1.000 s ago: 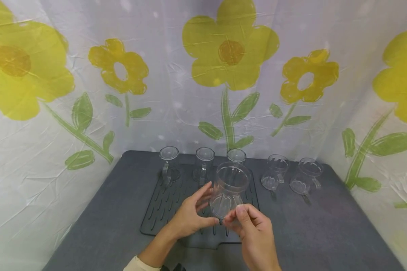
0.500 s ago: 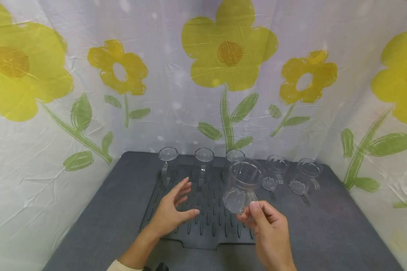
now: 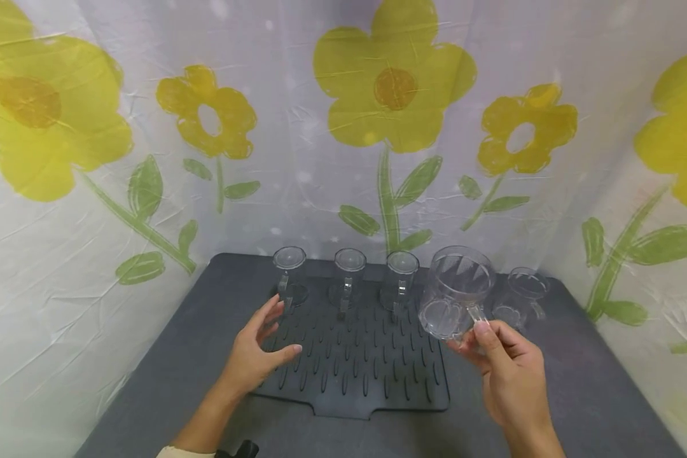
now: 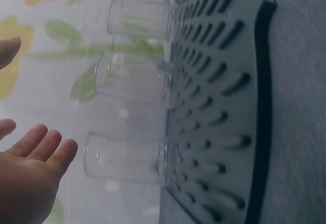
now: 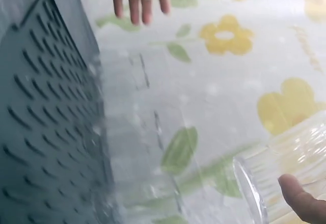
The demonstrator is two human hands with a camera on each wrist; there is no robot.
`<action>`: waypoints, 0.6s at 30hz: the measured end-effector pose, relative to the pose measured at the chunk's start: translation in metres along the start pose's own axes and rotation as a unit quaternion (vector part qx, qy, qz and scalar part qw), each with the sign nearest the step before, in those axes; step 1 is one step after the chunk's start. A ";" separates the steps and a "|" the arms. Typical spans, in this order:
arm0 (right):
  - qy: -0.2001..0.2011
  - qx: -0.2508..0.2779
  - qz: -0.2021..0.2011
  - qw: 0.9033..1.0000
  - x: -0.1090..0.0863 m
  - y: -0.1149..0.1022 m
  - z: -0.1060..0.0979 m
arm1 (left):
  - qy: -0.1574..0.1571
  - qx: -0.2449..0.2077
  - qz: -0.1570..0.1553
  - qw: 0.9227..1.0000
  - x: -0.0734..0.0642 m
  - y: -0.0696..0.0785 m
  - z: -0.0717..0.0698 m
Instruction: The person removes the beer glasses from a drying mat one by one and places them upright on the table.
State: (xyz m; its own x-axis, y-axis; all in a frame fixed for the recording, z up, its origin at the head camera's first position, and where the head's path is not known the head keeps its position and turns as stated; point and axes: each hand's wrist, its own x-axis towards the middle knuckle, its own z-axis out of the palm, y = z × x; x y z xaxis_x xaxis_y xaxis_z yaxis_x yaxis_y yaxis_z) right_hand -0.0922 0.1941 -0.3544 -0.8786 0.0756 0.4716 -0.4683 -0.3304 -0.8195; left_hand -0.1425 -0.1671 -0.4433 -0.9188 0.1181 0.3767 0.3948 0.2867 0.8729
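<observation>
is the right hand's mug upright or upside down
Roughly upright: the mug has its open rim on top and its base below in the head view.

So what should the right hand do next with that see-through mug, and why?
I'd probably lower the held mug onto the table, right of the mat. The right hand grips its handle, its opening faces up, and another mug stands there with its opening up too.

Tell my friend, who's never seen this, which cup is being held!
Start with the flowery backdrop, then the dark table below. Right of the ridged mat, find the right hand. It holds a clear cup by the handle, up in the air, unlike the standing cups.
</observation>
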 end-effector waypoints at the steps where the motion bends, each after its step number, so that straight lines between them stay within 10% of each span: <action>1: -0.001 0.003 -0.005 1.000 0.003 -0.002 -0.004 | 0.004 0.005 -0.003 1.000 -0.001 0.000 -0.002; 10: -0.017 0.092 -0.036 0.995 0.026 -0.016 -0.051 | 0.021 0.046 -0.019 0.999 -0.013 0.013 -0.019; 18: -0.029 0.159 -0.045 0.986 0.041 -0.025 -0.094 | 0.036 0.038 -0.046 0.998 -0.021 -0.034 -0.027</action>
State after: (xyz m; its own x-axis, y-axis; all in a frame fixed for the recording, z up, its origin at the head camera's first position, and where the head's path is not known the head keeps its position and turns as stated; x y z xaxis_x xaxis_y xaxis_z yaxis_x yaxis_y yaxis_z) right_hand -0.1258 0.2942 -0.3455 -0.8230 0.0672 0.5640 -0.4835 -0.6040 -0.6335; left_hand -0.1362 -0.2054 -0.4731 -0.9473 0.0212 0.3198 0.3051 0.3647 0.8797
